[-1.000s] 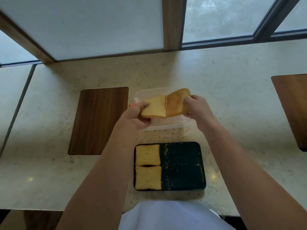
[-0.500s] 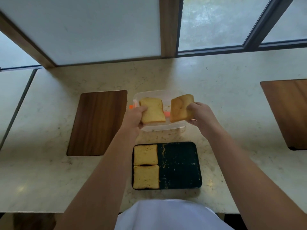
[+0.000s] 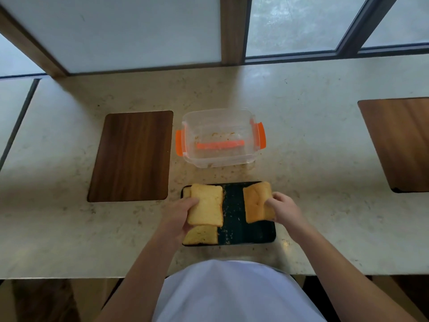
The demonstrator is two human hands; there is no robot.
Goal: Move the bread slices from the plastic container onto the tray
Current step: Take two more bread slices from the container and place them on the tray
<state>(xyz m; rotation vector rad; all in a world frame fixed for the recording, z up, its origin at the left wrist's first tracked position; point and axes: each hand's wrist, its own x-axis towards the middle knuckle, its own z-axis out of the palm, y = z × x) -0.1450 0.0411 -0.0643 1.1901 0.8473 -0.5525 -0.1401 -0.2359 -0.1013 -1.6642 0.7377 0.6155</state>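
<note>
The clear plastic container (image 3: 220,117) with orange clips stands behind the tray and holds only crumbs. The dark tray (image 3: 234,219) lies near the counter's front edge. My left hand (image 3: 178,217) grips a pale bread slice (image 3: 206,205) over the tray's left half, above two slices lying there; one lower slice (image 3: 202,235) shows at the front, the other is mostly hidden. My right hand (image 3: 283,210) holds a browner bread slice (image 3: 256,201) over the tray's right half.
A dark wooden board (image 3: 131,156) is set into the pale stone counter (image 3: 313,159) left of the container. Another wooden board (image 3: 399,142) lies at the far right. Windows run along the back. Crumbs lie between container and tray.
Both hands have come toward me from above the container, carrying a slice each down over the tray. The container now shows no bread.
</note>
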